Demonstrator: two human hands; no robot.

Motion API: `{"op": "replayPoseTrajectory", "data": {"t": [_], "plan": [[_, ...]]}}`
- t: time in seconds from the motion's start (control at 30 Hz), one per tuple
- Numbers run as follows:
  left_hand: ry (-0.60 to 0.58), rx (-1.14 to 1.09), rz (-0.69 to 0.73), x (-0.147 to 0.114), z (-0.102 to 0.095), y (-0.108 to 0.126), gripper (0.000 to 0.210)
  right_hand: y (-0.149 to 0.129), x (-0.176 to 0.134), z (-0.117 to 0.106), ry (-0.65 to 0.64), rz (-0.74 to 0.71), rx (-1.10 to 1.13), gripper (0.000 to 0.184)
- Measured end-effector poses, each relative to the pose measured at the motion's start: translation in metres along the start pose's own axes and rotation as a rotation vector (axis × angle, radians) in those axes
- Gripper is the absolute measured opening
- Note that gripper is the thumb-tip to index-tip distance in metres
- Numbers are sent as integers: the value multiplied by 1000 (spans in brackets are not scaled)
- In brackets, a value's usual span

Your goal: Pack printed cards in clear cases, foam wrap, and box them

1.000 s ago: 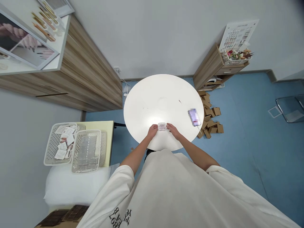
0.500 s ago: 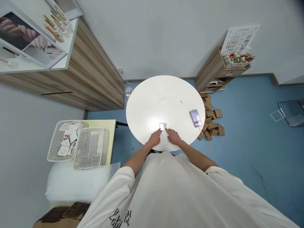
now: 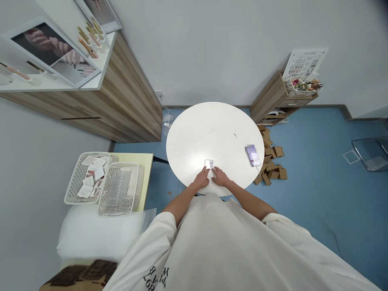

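A small flat case (image 3: 209, 163), clear-edged with a white and greyish inside, lies near the front of the round white table (image 3: 209, 121). My left hand (image 3: 202, 178) has its fingertips on the case's near left corner. On the near right corner are the fingers of my right hand (image 3: 220, 177). The case is held between the two hands. Fine details on it are too small to read. A purple phone-like thing (image 3: 252, 155), blurred out, lies to the right on the tabletop with a white cable at it.
On a pale yellow table at left stand a white basket of printed cards (image 3: 72, 182) and a white basket of clear cases (image 3: 103, 202). White wrapping sheets (image 3: 100, 234) lie nearby. Small brown boxes (image 3: 274, 173) litter the floor at right. A wooden cabinet (image 3: 130, 89) stands at back left.
My view has shifted slightly, so the table sits a little lower and further right. Both hands stay at the near edge of the case, with fingers slightly rearranged.
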State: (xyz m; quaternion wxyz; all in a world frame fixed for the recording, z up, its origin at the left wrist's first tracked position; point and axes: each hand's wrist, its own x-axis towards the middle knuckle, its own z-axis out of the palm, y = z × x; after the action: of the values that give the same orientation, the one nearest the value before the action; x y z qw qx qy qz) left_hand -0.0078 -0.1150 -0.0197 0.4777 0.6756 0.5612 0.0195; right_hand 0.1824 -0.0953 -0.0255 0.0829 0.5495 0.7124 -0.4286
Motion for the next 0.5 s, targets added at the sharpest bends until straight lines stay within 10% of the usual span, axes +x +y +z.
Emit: {"op": "replayPoseTrajectory", "data": {"t": [0.5], "plan": [[90,12,-69,-32,-64,-87,66,-93,61,34,-28,-33,44,85]]}}
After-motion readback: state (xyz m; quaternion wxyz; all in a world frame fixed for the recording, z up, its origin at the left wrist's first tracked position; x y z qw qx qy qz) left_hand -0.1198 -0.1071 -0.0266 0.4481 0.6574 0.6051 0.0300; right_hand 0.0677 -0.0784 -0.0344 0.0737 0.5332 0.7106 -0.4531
